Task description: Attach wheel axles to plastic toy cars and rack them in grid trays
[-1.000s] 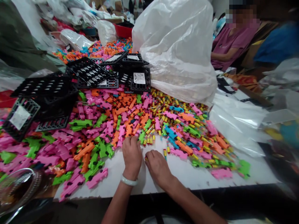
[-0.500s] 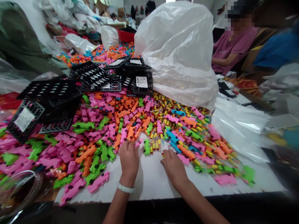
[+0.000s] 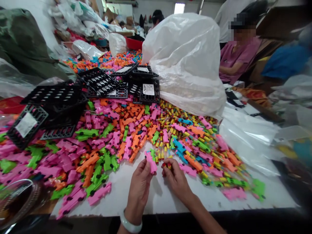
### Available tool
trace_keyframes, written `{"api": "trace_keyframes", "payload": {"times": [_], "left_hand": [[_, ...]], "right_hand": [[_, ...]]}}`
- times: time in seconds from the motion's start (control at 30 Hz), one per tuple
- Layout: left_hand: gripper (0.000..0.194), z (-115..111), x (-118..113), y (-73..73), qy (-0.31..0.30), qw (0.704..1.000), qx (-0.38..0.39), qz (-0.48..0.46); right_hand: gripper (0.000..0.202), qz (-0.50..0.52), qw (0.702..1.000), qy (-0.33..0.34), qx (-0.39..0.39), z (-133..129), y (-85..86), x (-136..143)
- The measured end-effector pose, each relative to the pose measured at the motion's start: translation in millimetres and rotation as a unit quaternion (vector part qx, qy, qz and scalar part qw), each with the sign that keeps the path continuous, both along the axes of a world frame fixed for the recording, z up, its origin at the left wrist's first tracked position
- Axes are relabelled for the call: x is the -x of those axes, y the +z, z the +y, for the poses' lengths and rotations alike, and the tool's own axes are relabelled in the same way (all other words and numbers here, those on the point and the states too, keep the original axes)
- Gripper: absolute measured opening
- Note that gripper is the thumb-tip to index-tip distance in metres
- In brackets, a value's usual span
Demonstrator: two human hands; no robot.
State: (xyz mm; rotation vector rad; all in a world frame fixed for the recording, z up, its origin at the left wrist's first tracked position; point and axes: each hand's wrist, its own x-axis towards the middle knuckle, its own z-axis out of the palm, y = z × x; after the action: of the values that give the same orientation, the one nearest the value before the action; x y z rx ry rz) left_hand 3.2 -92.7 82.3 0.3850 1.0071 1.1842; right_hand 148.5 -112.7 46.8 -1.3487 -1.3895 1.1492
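Note:
Between the thumb and fingers of my left hand [image 3: 140,182] is a pink toy car [image 3: 151,162], tilted upright above the white tabletop [image 3: 156,201]. A pale bangle circles that wrist. My right hand [image 3: 175,177] is closed around small red and yellow pieces [image 3: 167,165], partly covered by its fingers. The two hands are close but apart. Just beyond them lie a green toy car [image 3: 152,153] and several small yellow tubes [image 3: 160,154]. Pink, orange and green cars [image 3: 133,143] are heaped to the left; blue, orange and green cars mix with yellow tubes on the right.
Black plastic trays [image 3: 97,81] lie on the heap at the back left. A large whitish plastic bag [image 3: 185,61] stands behind the pile. Clear plastic sheets [image 3: 246,136] lie at the right, and a clear round container [image 3: 18,201] is at the lower left. A person in pink [image 3: 237,61] sits beyond.
My left hand has taken hold of a pink car from the pile and turned, drawing back slightly. Red and yellow pieces now show in my right hand. The camera view has shifted slightly.

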Motion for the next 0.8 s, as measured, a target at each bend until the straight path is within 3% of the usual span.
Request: {"api": "trace_keyframes", "payload": {"times": [0.13,0.27,0.33,0.37,0.43,0.5,0.53,0.57,0.6,0.7,0.8], "left_hand": [[0.036,-4,-10,-3.6,0.003,1.000,0.009,0.000],[0.040,-8,-11,-9.9,-0.016,0.999,0.002,0.046],[0.049,-9,-3,-9.8,-0.024,0.990,-0.035,0.138],[0.056,-10,3,-8.6,-0.015,0.973,-0.072,0.219],[0.060,-9,14,-4.6,-0.017,0.896,-0.178,0.407],[0.042,-8,23,-0.8,-0.073,0.793,-0.285,0.534],[0.030,-7,25,0.3,-0.114,0.760,-0.318,0.555],[0.023,-7,25,0.8,-0.147,0.746,-0.333,0.557],[0.021,-7,25,0.8,-0.166,0.750,-0.329,0.549],[0.023,-8,22,0.1,-0.155,0.808,-0.260,0.506],[0.021,-10,23,2.4,-0.138,0.851,-0.211,0.461]], "right_hand": [[0.036,0.138,0.987,0.004,0.081,-4,13.2,16],[0.029,0.139,0.986,-0.008,0.094,2,16.8,18],[0.026,0.117,0.989,0.017,0.089,6,18.2,10],[0.024,0.097,0.992,0.036,0.075,9,19.7,4],[0.019,0.045,0.995,0.086,0.032,14,24.5,-7],[0.014,-0.013,0.990,0.143,-0.010,17,30.4,-14],[0.014,-0.038,0.986,0.163,-0.025,19,33.2,-15],[0.015,-0.061,0.983,0.170,-0.037,19,35.3,-16],[0.017,-0.078,0.982,0.165,-0.043,19,36.8,-16],[0.024,-0.077,0.989,0.123,-0.023,16,37.1,-16],[0.017,-0.062,0.991,0.117,-0.010,12,33.7,-21]]}}
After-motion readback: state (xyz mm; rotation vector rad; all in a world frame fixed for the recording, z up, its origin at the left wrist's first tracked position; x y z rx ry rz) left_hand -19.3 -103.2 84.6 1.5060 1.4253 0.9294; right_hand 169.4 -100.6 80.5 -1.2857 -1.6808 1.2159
